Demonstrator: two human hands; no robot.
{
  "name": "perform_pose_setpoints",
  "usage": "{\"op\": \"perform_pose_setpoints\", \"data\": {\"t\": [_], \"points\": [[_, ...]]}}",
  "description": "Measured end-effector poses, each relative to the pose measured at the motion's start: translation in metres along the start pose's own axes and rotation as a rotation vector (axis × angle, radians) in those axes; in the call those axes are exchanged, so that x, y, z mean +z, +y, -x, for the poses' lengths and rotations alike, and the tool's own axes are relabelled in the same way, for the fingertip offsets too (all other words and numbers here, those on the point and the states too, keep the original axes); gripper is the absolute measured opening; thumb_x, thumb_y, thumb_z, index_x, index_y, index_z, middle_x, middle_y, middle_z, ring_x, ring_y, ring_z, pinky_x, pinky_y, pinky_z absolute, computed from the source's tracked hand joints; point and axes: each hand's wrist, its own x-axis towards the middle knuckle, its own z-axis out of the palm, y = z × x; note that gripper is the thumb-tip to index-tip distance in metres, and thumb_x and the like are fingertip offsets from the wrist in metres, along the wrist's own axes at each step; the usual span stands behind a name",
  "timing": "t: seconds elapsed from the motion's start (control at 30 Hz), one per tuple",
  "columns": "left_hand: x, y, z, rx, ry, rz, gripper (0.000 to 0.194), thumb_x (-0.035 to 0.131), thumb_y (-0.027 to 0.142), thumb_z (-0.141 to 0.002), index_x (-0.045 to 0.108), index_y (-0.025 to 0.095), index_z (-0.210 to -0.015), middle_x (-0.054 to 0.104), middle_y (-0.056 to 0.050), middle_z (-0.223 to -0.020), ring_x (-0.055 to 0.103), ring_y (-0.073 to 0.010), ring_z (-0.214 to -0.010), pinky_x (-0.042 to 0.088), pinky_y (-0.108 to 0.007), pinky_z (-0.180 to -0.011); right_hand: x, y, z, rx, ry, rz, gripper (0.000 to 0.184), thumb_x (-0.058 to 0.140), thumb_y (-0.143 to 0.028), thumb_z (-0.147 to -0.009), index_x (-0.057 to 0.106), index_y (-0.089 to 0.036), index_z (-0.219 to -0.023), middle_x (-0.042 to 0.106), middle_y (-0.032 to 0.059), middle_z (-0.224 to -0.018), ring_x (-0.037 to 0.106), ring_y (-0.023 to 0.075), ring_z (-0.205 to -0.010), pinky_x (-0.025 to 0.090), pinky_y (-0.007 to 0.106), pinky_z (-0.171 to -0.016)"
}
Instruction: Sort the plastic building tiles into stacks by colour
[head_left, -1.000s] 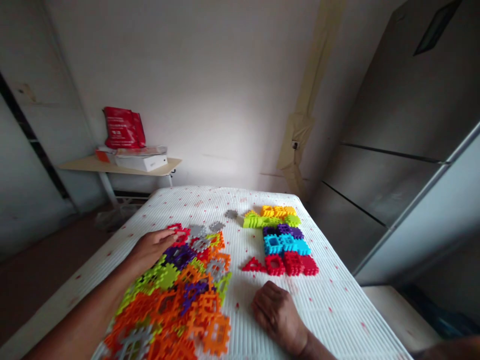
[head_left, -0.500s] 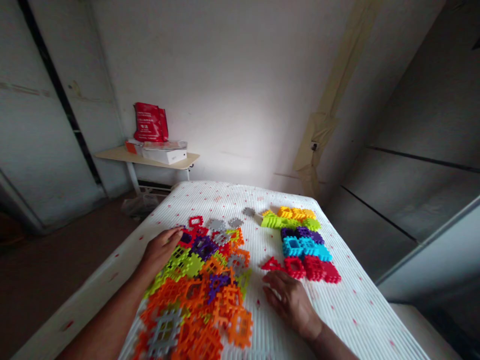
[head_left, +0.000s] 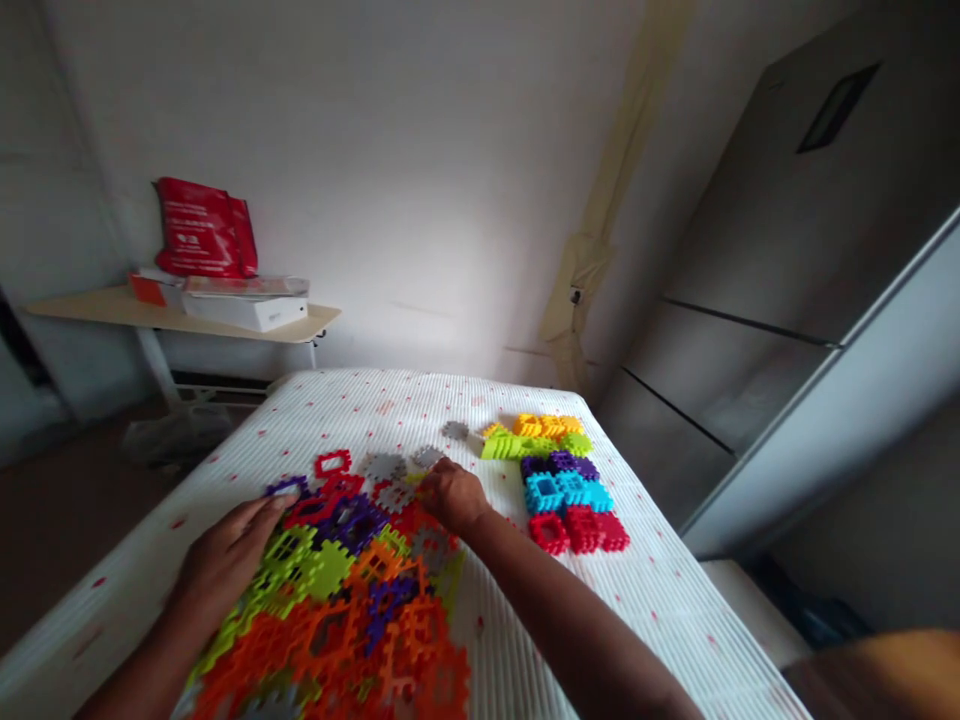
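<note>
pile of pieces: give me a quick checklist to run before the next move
1. Left hand at the purple piece: ok; firm hold: cannot tell.
2. Right hand at the far right part of the pile: ok; what it holds: cannot tell, the fingers hide it.
3. Pile sorted by colour: not ok, orange, lime, purple, red and grey lie mixed.
4. Red row apart from the pile: ok.
5. Farthest grey piece in a row: not ok, it lies alone on the cloth.

place: home room | signs: fridge [head_left: 780, 240], side table [head_left: 82, 304], toy pieces [head_left: 330, 570]
</note>
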Motion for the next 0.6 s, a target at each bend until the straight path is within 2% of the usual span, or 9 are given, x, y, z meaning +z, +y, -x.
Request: {"op": "perform_pose_setpoints", "data": {"t": [0.17,0.33,0.6], "points": [[0.000,0.004,0.000,-0.065,-0.017,0.014,0.049,0.040,0.057,-0.073,0.068,0.023,-0.093,0.070,-0.004,-0.109,0.059,-0.0285,-0.110,0.038,-0.039,-0.104,0.006,0.002,-0.003,-0.028,-0.035,0.075,0.018,0.051,-0.028,-0.089,0.066,-0.018,-0.088,0.064,0.0079,-0.097,0.060,0.0187,-0.080,0.049,0.026,-0.062],[-0.001,0.005,0.001,-0.056,-0.010,0.008,0.047,0.039,0.059,-0.073,0.069,0.027,-0.089,0.071,-0.003,-0.105,0.060,-0.0292,-0.108,0.039,-0.040,-0.103,-0.003,0.005,0.006,-0.067,-0.002,0.124,0.020,0.041,-0.019,-0.092,0.061,-0.017,-0.098,0.063,0.0081,-0.101,0.059,0.0194,-0.087,0.048,0.027,-0.064],[-0.001,0.002,0.000,-0.063,-0.007,-0.002,0.047,0.043,0.057,-0.071,0.069,0.023,-0.093,0.071,-0.005,-0.106,0.060,-0.0297,-0.109,0.039,-0.041,-0.102,-0.033,0.037,0.029,0.083,0.021,0.134,0.024,0.034,-0.017,-0.096,0.058,-0.016,-0.102,0.068,0.0078,-0.093,0.064,0.0167,-0.079,0.044,0.024,-0.064]]}}
